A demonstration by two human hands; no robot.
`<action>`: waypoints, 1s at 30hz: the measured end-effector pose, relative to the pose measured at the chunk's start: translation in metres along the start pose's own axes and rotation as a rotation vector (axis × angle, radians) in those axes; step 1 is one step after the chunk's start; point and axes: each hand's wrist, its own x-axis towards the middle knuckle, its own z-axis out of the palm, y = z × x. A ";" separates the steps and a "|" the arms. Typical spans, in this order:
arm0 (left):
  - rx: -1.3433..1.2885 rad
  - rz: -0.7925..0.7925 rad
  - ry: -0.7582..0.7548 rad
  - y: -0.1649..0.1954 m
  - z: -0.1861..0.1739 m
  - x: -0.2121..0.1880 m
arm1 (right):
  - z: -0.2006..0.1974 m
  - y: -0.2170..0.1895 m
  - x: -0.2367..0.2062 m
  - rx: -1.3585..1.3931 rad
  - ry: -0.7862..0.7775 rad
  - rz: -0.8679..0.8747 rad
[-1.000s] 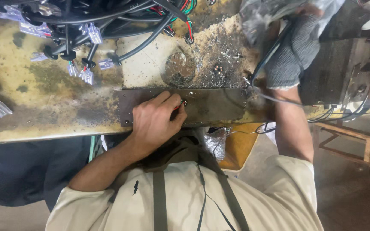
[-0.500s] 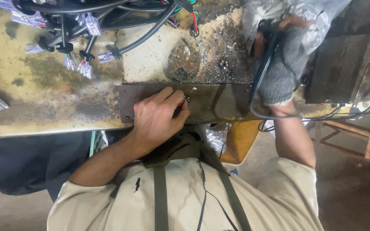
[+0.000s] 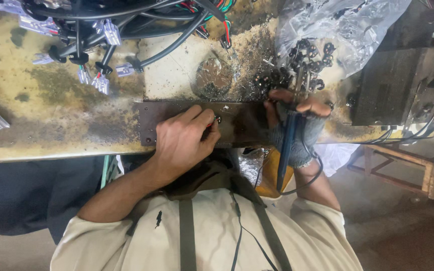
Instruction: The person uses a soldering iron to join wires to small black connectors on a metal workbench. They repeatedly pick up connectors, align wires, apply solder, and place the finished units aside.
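From the head view I see my left hand (image 3: 184, 143) lying knuckles-up on the dark metal strip (image 3: 237, 125), wrist bent, fingers (image 3: 204, 119) pressed together and pinching a small red-tipped part (image 3: 216, 120) against the strip. The strip is flat, rusty-brown, lying along the near edge of the stained, scorched tabletop (image 3: 51, 120). At three o'clock of that hand, my right hand (image 3: 295, 125), in a frayed grey knit fingerless glove, curls its fingers around a blue-handled tool (image 3: 287, 145) with a black cord. A crinkled clear plastic bag (image 3: 327, 30) of small black parts lies at twelve o'clock of it.
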 end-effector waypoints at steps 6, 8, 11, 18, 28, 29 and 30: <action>0.004 0.020 0.008 -0.001 0.000 0.000 | 0.004 -0.020 -0.008 -0.329 -0.227 0.030; -0.030 0.028 -0.009 -0.002 0.000 -0.001 | 0.003 -0.025 -0.007 -0.126 -0.113 0.198; -0.004 0.014 -0.019 -0.002 0.001 -0.001 | 0.001 -0.036 -0.004 -0.576 -0.162 0.125; -0.004 0.037 -0.019 -0.002 0.001 -0.002 | 0.019 -0.057 0.012 -0.197 -0.033 0.305; 0.029 0.043 -0.067 -0.001 -0.001 -0.004 | -0.009 -0.056 0.026 -0.504 -0.618 -0.286; 0.043 0.042 -0.048 -0.001 0.000 -0.005 | -0.004 -0.061 0.020 -0.536 -0.630 -0.270; 0.057 0.040 -0.028 0.000 0.002 -0.006 | -0.001 -0.064 0.015 -0.569 -0.643 -0.255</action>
